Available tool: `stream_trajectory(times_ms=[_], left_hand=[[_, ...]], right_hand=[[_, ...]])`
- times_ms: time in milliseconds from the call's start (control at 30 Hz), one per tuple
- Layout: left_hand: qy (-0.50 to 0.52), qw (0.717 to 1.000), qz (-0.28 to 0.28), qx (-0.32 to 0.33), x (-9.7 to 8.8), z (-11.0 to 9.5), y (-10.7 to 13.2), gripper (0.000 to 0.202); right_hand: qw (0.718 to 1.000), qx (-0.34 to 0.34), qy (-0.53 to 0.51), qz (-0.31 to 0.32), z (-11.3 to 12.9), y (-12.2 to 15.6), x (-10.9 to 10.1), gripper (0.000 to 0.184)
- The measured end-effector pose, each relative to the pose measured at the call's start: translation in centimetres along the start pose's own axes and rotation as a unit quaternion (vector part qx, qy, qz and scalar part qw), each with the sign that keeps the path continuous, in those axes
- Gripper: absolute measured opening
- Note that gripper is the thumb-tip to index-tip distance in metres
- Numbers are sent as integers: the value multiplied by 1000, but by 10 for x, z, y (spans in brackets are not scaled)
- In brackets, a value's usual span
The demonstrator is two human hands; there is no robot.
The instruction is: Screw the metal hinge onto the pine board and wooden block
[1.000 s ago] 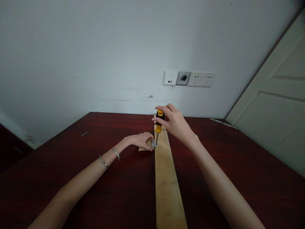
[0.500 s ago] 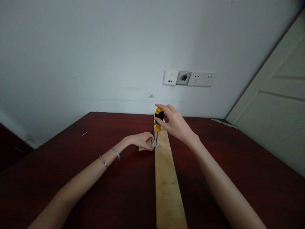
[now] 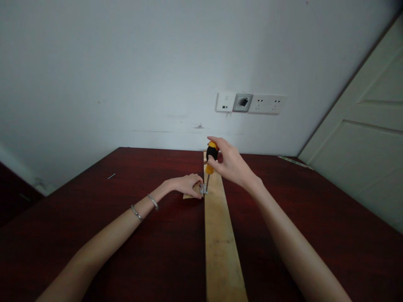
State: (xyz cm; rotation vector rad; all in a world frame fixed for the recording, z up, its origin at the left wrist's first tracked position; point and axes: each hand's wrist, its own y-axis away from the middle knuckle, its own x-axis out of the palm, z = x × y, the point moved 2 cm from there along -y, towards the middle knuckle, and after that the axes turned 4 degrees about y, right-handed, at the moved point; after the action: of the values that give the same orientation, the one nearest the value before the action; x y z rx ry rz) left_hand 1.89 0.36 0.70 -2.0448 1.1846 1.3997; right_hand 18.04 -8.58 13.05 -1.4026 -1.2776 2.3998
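My right hand (image 3: 229, 162) grips a yellow and black screwdriver (image 3: 212, 153) by its handle, thumb and fingers around it. The shaft slants down, its tip at a small metal hinge (image 3: 204, 189) on the left edge of a long wooden plank (image 3: 220, 235). Left of the plank, my left hand (image 3: 186, 185) presses down on a small piece of wood (image 3: 190, 196) that butts against the plank's side, its fingers curled over the far edge and the thumb on the near side. The fingers partly cover the hinge and the small piece.
A thin metal rod or bit (image 3: 111, 176) lies on the dark red tabletop (image 3: 135, 260) at the left. The far table edge meets a white wall (image 3: 126, 75) with a row of sockets (image 3: 264, 104). A panelled door (image 3: 371, 113) stands at the right.
The screwdriver's handle has tipped slightly to the right, and my right fingers have shifted around it. My left hand, the plank and the small piece of wood stay put.
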Motion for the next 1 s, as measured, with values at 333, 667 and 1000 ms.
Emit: stream_trajectory(times_ms=[333,667,1000], left_hand=[[-12,1000,-4,7,1,2,-1,62],[-16,1000,-19,3,2,4,-2,62],[-7,1000,-20,8,1,1,-1,59]], right_hand=[[999,14,29,19,2,1,-3,46],[995,22,87,52,6,2,-4,38],[995,26,75,59,7,2,-4,42]])
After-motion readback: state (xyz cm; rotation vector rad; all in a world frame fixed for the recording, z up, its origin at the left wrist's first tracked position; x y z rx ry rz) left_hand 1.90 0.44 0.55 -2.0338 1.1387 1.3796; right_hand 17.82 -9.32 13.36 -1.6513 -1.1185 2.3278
